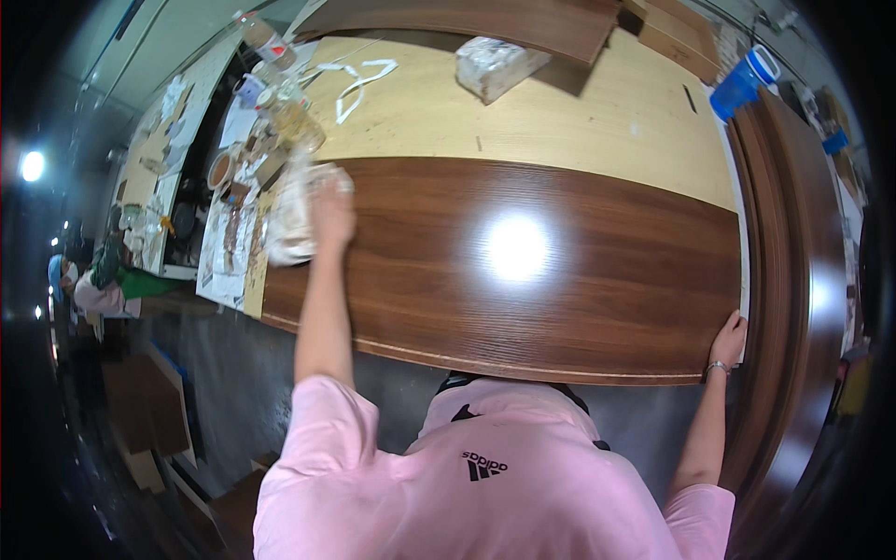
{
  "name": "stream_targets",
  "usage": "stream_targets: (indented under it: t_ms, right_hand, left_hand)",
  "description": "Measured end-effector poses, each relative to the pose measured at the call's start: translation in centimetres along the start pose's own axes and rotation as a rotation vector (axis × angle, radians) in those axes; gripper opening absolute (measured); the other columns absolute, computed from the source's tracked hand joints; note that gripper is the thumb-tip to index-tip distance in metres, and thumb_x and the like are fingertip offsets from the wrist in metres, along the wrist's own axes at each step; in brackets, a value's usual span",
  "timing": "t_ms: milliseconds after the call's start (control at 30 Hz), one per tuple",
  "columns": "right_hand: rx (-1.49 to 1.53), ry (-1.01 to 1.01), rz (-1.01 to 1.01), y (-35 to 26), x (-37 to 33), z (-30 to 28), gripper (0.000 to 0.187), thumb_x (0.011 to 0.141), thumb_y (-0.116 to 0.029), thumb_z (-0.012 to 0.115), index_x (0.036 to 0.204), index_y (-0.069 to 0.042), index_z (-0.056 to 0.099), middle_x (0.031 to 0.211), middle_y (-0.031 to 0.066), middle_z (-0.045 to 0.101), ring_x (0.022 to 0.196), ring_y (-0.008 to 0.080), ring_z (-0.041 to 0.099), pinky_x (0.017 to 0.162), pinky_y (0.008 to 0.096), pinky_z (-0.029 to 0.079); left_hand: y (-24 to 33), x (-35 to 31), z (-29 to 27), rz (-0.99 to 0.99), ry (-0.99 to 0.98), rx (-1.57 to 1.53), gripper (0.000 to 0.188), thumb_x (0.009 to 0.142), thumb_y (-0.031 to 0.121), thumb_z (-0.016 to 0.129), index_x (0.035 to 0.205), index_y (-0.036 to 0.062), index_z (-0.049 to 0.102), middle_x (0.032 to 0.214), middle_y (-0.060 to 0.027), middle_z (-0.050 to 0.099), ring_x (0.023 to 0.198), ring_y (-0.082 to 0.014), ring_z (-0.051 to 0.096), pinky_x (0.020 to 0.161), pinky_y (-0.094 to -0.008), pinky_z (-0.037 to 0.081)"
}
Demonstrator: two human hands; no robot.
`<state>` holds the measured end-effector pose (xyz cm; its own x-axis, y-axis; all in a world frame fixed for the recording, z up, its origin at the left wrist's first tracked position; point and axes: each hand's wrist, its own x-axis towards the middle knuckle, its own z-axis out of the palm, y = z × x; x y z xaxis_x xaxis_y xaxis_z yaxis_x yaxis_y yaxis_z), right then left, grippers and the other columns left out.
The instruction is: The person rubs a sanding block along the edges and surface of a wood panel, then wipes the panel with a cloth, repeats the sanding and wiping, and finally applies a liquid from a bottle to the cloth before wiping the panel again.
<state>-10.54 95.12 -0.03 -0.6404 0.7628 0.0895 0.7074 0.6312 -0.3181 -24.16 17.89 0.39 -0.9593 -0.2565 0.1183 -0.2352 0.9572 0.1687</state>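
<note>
A dark brown wood-grain board [429, 280] lies flat across the worktable before me, with a bright lamp reflection on its glossy face. At its left end my left hand [334, 210] presses and grips a crumpled whitish cloth [292, 224]; motion blurs the fingers somewhat. My right hand [729, 338] holds the board's near right corner, thumb side on top and the other fingers partly hidden by the edge.
Bottles [291, 121] and small cups [222, 170] crowd the table's left side. Beyond the board are a plastic-wrapped block [495, 67], a white strap [359, 86] and another brown panel [467, 21]. A blue jug [745, 82] and stacked panels [793, 280] stand at right. Someone [98, 285] is far left.
</note>
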Motion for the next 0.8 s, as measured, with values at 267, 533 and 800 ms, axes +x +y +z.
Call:
stream_targets:
  t_ms: [267, 533, 800]
  right_hand:
    - [0.008, -0.016, 0.109, 0.7, -0.8, -2.3, 0.059, 0.103, -0.053, 0.033, 0.125, -0.005, 0.057, 0.117, 0.0233, 0.065, 0.109, 0.0449, 0.06, 0.088, 0.0524, 0.047]
    - [0.194, -0.006, 0.096, -3.2, -1.8, -1.4, 0.053, 0.099, -0.049, 0.041, 0.107, -0.002, 0.064, 0.108, 0.0241, 0.066, 0.102, 0.045, 0.06, 0.088, 0.0529, 0.046]
    - [0.256, 0.052, 0.148, -1.5, -2.0, -2.5, 0.052, 0.101, -0.049, 0.04, 0.109, -0.006, 0.066, 0.107, 0.0207, 0.068, 0.1, 0.0419, 0.062, 0.086, 0.0515, 0.047]
  left_hand:
    - [12.7, -0.7, 3.8, 0.301, -0.074, -0.123, 0.052, 0.101, 0.028, 0.042, 0.149, 0.0068, 0.039, 0.151, -0.0222, 0.04, 0.142, -0.0402, 0.033, 0.117, -0.0539, 0.022]
    - [15.8, 1.8, 5.7, 0.313, -0.008, -0.016, 0.061, 0.098, 0.031, 0.05, 0.152, 0.0066, 0.033, 0.148, -0.0273, 0.041, 0.14, -0.0434, 0.034, 0.115, -0.0555, 0.024]
    - [46.9, -8.9, 6.0, 0.886, -0.135, -0.135, 0.068, 0.098, 0.043, 0.049, 0.151, 0.0048, 0.034, 0.153, -0.0217, 0.038, 0.145, -0.0355, 0.03, 0.119, -0.0511, 0.018]
